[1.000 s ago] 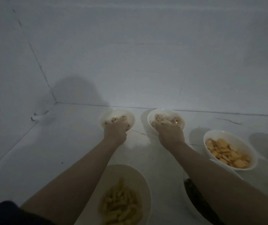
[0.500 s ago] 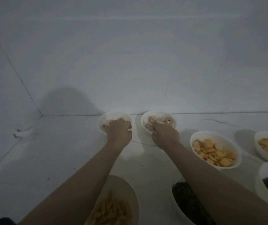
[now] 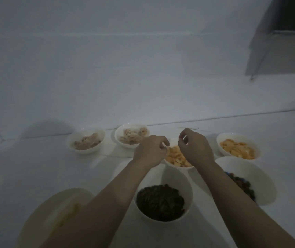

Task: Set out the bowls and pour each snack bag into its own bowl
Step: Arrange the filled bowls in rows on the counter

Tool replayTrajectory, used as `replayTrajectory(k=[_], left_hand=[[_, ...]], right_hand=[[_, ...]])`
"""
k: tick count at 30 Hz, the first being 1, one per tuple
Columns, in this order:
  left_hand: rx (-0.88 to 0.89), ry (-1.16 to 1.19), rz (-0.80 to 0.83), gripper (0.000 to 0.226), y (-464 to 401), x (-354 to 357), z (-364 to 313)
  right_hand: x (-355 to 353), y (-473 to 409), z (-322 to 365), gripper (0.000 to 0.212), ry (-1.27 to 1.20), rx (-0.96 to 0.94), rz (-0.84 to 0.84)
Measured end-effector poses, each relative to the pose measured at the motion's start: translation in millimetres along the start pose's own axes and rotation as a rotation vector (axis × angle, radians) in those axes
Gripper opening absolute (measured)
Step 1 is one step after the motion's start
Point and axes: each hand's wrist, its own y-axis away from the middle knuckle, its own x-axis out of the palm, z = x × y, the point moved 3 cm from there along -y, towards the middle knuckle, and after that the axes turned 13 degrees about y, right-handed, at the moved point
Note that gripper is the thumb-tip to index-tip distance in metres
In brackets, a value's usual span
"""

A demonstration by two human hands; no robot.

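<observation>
Both my hands are empty — the left hand (image 3: 150,151) hangs with its fingers loosely curled around nothing, and the right hand (image 3: 195,147) is the same, thumb and forefinger near each other but, as far as I can tell, pinching nothing. They hover just above the middle bowl of orange crackers (image 3: 176,158), which sits between them in the row near the back edge of the worktop (image 3: 27,172). Left of it along that edge stand two bowls of pale snack (image 3: 86,142) (image 3: 132,136); to its right, another orange-filled bowl (image 3: 238,146). Nearer me sit the bowl of dark pieces (image 3: 161,201), a bowl with darker mixed bits (image 3: 247,179) partly behind my right forearm, and a cream bowl of yellow sticks (image 3: 57,212) at the front-left, half hidden under my left arm. No snack bags are in view, so pouring looks done — only arranging seems left. The risk I see is my own forearms: they pass low over the front bowls, and a careless pull back could clip a rim and tip or scatter the contents. The bowls also stand close together, so nudging one may knock its neighbour.
</observation>
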Motion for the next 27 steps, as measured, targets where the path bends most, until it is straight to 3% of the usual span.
replayTrajectory(k=[7,13,19,27], left_hand=[[-0.077,-0.088,0.195,0.028,-24.8,94.2,-60.5],[-0.213,-0.295,0.221,0.028,-47.1,145.0,-65.1],[-0.297,-0.405,0.171,0.017,-52.7,157.9,-68.0],[-0.318,-0.391,0.133,0.020,-60.9,159.9,-62.1]], right_hand=[[-37.7,-6.1,-110.9,0.018,0.123,0.044,0.113],[-42.3,-20.4,-183.7,0.014,0.181,0.051,0.246],[-28.7,-34.2,-210.8,0.019,0.264,-0.079,0.345],[-7.0,-59.2,-209.1,0.019,0.324,-0.187,0.392]])
